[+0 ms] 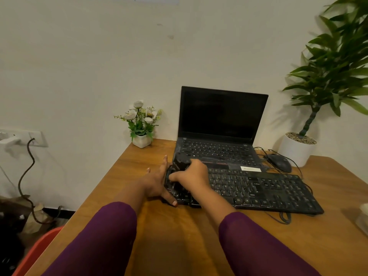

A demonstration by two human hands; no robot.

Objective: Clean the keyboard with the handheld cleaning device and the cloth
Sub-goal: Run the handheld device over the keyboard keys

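Your black full-size keyboard [268, 190] lies flat on the wooden tabletop [179, 240], keys up, with a loop of its cable showing at the near edge. Over its left end your right hand [191, 176] curls round a crumpled, glossy dark object [178, 165]; whether it is the cloth or the cleaning device is unclear. Your left hand [157, 183], fingers straight, rests against the keyboard's left edge.
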